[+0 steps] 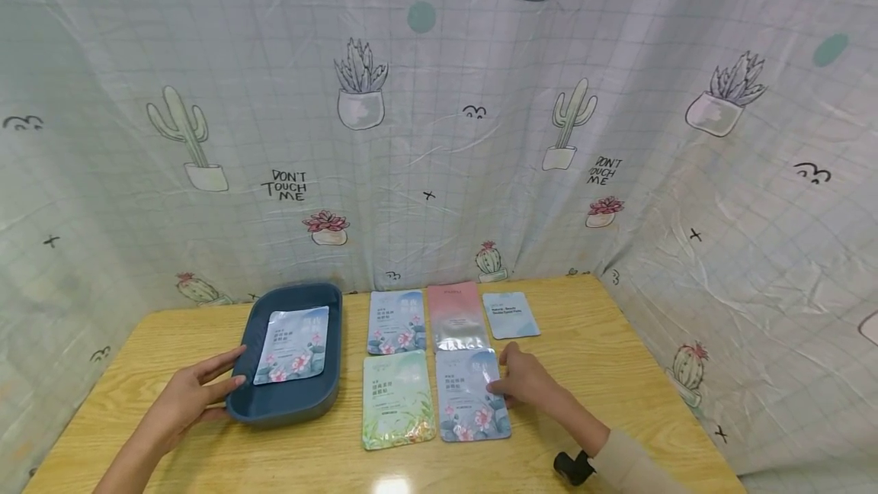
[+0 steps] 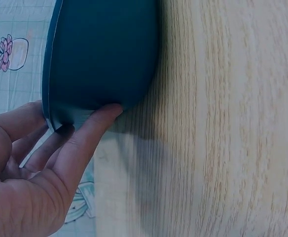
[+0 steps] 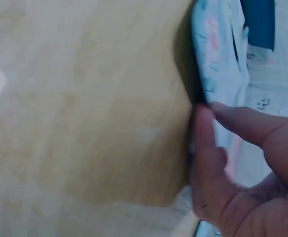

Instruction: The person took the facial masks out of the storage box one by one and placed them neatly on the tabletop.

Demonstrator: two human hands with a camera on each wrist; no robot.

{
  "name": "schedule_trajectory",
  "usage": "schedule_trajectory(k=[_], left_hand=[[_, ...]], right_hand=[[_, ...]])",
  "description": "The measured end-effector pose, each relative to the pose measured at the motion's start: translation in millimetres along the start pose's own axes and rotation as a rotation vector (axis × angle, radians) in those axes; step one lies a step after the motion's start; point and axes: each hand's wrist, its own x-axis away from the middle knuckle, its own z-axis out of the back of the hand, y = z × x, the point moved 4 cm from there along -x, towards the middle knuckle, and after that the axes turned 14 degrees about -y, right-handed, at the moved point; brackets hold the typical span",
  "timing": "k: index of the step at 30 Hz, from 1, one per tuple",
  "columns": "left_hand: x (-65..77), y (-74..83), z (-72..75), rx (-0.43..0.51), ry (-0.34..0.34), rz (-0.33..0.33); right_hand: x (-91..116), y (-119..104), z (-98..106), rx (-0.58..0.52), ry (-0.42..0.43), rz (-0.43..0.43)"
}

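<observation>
My left hand (image 1: 187,405) grips the near left edge of a dark blue plastic tray (image 1: 295,412). Several of its fingers touch the tray's rim and wall in the left wrist view. Inside the tray lies a blue flat sachet (image 1: 295,345) with pink lotus flowers. On the right, my right hand (image 1: 531,380) pinches the right edge of a matching blue lotus sachet (image 1: 473,402). The right wrist view shows thumb and finger meeting at the edge of this sachet (image 3: 215,54), which looks slightly raised from the table there.
Left of the held sachet lies a green sachet (image 1: 398,402). Behind are another blue lotus sachet (image 1: 396,322), a pink and silver sachet (image 1: 456,316) and a small light blue packet (image 1: 512,315). A patterned curtain (image 1: 425,136) hangs behind the wooden table (image 1: 302,467).
</observation>
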Motion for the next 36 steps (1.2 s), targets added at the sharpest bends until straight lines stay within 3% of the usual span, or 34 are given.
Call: schedule_trajectory(k=[6,14,21,31,36], left_hand=[[-2.6,5.5,0.0,-0.008,-0.012,-0.006],[-4.5,4.6,0.7,-0.021,-0.034,-0.041],[-2.9,-7.6,7.9,0.038,-0.072,-0.022],[-1.7,-16.9,9.4,0.063,-0.089,0.001],[-1.3,-18.1,6.7,0.07,-0.093,-0.013]], right_hand=[[1,-11,20,0.058,-0.077,0.009],[1,-35,45,-0.012,-0.238,0.156],[-12,-58,35,-0.056,-0.316,0.255],[-35,-118,11,0.059,-0.313,0.41],[-48,-149,-3,0.1,-0.311,0.442]])
